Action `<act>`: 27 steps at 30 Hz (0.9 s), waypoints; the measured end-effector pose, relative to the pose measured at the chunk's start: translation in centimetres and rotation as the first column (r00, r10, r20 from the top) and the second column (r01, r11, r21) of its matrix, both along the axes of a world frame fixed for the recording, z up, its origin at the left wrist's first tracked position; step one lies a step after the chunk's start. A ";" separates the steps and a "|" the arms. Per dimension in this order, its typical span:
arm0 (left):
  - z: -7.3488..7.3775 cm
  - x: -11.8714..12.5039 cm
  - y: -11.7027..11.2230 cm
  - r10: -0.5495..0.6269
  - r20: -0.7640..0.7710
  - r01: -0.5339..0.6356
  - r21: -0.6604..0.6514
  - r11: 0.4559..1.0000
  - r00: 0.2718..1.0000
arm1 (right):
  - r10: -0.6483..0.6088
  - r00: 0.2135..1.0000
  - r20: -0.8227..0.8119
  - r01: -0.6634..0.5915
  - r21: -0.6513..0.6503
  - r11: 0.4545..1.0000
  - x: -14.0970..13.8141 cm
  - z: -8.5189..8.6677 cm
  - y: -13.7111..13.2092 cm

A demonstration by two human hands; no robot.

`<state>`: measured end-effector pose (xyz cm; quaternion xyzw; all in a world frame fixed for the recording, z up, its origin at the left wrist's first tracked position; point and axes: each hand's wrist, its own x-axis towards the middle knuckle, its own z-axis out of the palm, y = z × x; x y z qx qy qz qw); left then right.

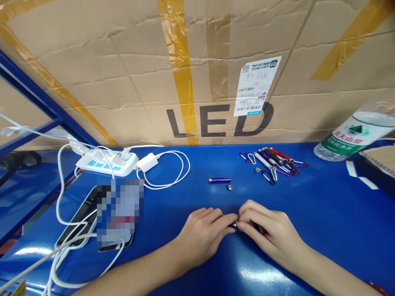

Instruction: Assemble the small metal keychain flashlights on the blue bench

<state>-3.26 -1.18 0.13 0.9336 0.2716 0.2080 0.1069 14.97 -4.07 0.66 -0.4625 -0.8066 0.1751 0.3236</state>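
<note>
My left hand [205, 230] and my right hand [268, 230] meet low over the blue table, fingertips pinched together. Between them shows the silver end of a small black penlight [235, 225]; its dark body runs under my right fingers and is mostly hidden. Just beyond my hands lies a purple penlight tube [219, 180], with a small silver cap [229, 187] beside it. Farther back to the right, several keychain penlights [274, 158] in silver, purple, black and red lie in a bunch with their carabiner clips [269, 177]. A small silver piece [257, 169] rests near them.
White cables trail over two phones [88, 213] [120, 213] at left, below a white power strip [108, 162] and charger [148, 162]. A large cardboard box [129, 82] walls off the back. A plastic water bottle [348, 137] and a notebook [381, 158] are at right.
</note>
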 end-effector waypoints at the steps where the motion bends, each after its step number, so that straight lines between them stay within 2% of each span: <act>1: 0.0 0.0 0.0 0.001 -0.003 -0.001 0.001 1.000 1.000 | -0.002 1.000 -0.002 0.002 -0.009 1.000 0.0 0.0 0.0; 11: -0.1 0.1 -0.1 0.000 0.041 0.001 -0.016 1.000 0.999 | -0.023 1.000 -0.012 0.022 -0.098 0.995 0.1 -0.2 0.0; 19: 0.0 0.1 -0.3 0.025 0.027 -0.024 -0.014 1.000 0.999 | -0.015 1.000 0.003 0.015 -0.075 0.997 -0.1 -0.2 -0.1; 27: 0.3 0.0 -0.2 0.053 0.081 -0.039 -0.163 0.986 0.995 | -0.046 0.996 -0.074 0.043 -0.041 0.998 -0.1 -0.4 -0.2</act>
